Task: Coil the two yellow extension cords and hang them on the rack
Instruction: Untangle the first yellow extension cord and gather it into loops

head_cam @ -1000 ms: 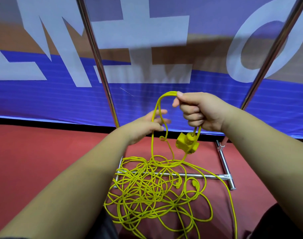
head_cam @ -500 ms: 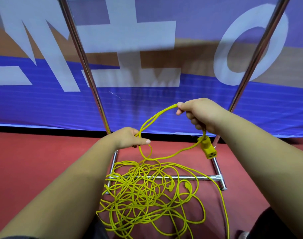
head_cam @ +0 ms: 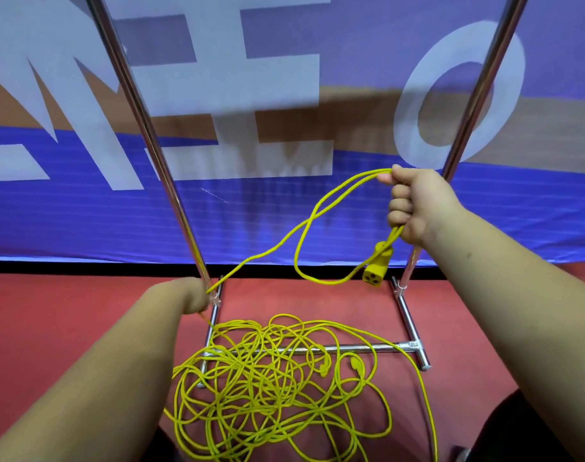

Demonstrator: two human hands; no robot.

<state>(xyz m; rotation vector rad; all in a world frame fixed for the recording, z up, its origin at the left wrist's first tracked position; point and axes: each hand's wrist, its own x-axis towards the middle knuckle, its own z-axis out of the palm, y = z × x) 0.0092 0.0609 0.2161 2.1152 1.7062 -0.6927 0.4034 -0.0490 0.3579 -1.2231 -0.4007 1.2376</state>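
A tangled heap of yellow extension cord [head_cam: 277, 388] lies on the red floor across the base of the metal rack [head_cam: 351, 349]. My right hand [head_cam: 414, 208] is raised at the right and grips a loop of the cord, with the yellow socket end [head_cam: 377, 270] hanging just below the fist. From that fist a strand runs down and left to my left hand [head_cam: 192, 295], which holds it low beside the rack's left upright [head_cam: 151, 145]. The left fingers are mostly hidden behind the wrist.
The rack's right upright [head_cam: 474, 105] rises behind my right hand. A blue banner [head_cam: 84, 215] with large white letters hangs just behind the rack. Dark clothing shows at the bottom right corner.
My hands have drawn apart: the right went up and right with the loop and socket end, the left slid down and left along the cord, stretching a longer strand between them.
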